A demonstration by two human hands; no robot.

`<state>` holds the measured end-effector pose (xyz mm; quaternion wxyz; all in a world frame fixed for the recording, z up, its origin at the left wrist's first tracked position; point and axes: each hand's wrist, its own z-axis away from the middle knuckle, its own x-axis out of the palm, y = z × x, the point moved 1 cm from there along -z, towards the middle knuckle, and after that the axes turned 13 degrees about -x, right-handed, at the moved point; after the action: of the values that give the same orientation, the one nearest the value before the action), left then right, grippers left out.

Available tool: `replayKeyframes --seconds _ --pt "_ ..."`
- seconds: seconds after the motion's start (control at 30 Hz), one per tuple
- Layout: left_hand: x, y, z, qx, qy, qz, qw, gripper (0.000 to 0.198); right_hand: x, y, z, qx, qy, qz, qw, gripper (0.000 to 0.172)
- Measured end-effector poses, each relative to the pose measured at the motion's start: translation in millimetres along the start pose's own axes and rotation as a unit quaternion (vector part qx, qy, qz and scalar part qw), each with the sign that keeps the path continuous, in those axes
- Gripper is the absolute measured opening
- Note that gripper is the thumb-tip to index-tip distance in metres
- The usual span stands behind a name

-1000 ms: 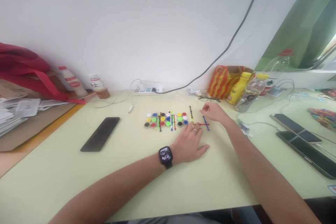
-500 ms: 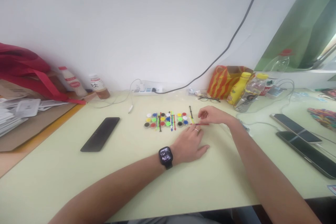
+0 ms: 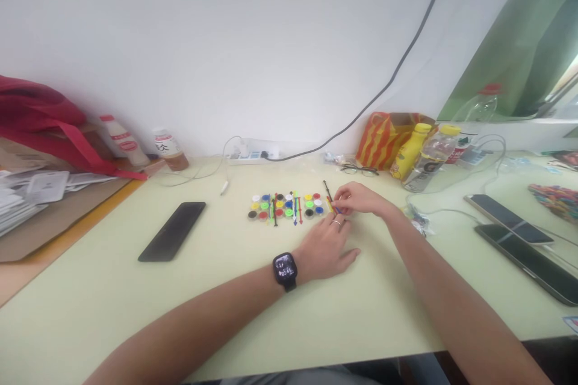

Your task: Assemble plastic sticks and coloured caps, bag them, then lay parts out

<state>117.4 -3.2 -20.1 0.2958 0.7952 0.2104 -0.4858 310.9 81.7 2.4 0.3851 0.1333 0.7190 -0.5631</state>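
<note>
My left hand (image 3: 327, 246) lies flat on the table, palm down, with a ring on one finger and a watch (image 3: 285, 269) on the wrist. Its fingertips reach small coloured plastic arrows. Just beyond them my right hand (image 3: 359, 198) has its fingers pinched together over the arrows; what is between them is too small to make out. A black arrow (image 3: 327, 190) slants out beside the right fingertips, next to a yellow arrow (image 3: 329, 204). To the left, round coloured discs (image 3: 313, 204) sit in rows, and more upright-lying arrows (image 3: 296, 209) separate the groups.
A dark phone (image 3: 172, 231) lies at left, and further phones (image 3: 510, 219) at right. Bottles (image 3: 169, 149), a power strip (image 3: 250, 157), eyeglasses (image 3: 361, 170) and a striped bag (image 3: 379, 141) line the wall. Papers (image 3: 27, 201) and a red bag (image 3: 40, 108) are at far left.
My right hand has moved left and slightly down to the arrows. The black arrow has tilted more, and the red arrow by my left fingertips no longer shows. My left hand stays put.
</note>
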Motion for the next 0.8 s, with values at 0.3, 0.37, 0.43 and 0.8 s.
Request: replayKeyframes --seconds 0.3,0.37,0.43,0.8 --pt "0.5 -3 1 0.004 -0.006 0.010 1.000 0.054 17 6 -13 -0.135 0.058 0.150 0.978 0.027" --pt "4.3 -5 2 -0.001 -0.007 0.010 1.000 0.057 11 10 -10 -0.113 0.056 0.159 0.979 0.026" --pt "8.5 -6 3 -0.006 -0.007 0.002 1.000 0.063 0 17 -6 -0.078 0.070 0.174 0.979 0.023" --pt "0.7 -6 -2 0.014 0.001 -0.101 0.995 0.064 -8 -3 4 -0.086 -0.020 0.120 0.989 0.024"
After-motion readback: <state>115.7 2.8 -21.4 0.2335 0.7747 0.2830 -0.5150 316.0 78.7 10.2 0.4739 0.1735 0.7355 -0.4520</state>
